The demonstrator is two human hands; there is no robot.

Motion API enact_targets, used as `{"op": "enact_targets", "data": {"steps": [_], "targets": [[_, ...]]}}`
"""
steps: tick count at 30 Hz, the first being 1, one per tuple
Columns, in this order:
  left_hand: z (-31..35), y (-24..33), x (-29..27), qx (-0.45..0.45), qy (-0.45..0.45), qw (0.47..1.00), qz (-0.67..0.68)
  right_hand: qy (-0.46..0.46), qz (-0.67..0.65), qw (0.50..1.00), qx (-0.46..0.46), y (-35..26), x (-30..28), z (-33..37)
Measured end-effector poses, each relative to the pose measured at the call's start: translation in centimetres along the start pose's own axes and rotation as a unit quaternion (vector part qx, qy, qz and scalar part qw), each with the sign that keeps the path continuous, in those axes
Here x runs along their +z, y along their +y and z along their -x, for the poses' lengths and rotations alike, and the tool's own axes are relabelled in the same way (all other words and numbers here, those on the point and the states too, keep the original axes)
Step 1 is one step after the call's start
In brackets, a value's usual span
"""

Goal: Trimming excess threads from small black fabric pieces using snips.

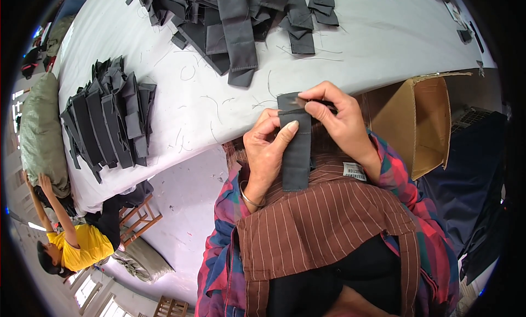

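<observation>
My left hand (267, 144) pinches a dark grey fabric strip (296, 158), thumb on top and fingers behind. The strip hangs over the table's near edge towards my apron, with a seam across its upper part. In my right hand (341, 115) is a small dark-handled tool (331, 104) that looks like thread snips. Its blurred metal tip lies at the strip's upper right edge, close to the seam. My right fingers cover most of the handle.
Loose dark strips (235, 32) lie heaped at the far side of the white table (181, 98). A stacked bundle of strips (109, 117) sits at left. Thread ends are scattered between. An open cardboard box (411, 125) stands at right. A person in yellow (87, 246) handles a large sack (41, 131) at far left.
</observation>
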State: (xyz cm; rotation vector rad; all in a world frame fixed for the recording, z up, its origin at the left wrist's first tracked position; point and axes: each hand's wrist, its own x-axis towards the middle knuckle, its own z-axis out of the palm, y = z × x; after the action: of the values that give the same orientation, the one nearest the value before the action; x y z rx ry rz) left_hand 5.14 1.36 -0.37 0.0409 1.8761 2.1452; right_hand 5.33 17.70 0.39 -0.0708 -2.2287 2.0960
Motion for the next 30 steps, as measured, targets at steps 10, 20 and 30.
{"op": "enact_targets", "data": {"steps": [10,20,30], "targets": [[0.1,-0.4,0.1,0.118,0.029,0.985,-0.124,-0.171,-0.077,0.972,0.144,-0.7,-1.7,-1.5],[0.5,-0.3,0.3,0.112,0.031,0.98,-0.16,-0.239,-0.138,0.936,0.22,-0.2,-2.5,-2.2],[0.8,-0.1,0.9,0.091,0.041,0.979,-0.176,-0.202,-0.174,0.914,0.307,-0.1,-3.2,-2.3]]}}
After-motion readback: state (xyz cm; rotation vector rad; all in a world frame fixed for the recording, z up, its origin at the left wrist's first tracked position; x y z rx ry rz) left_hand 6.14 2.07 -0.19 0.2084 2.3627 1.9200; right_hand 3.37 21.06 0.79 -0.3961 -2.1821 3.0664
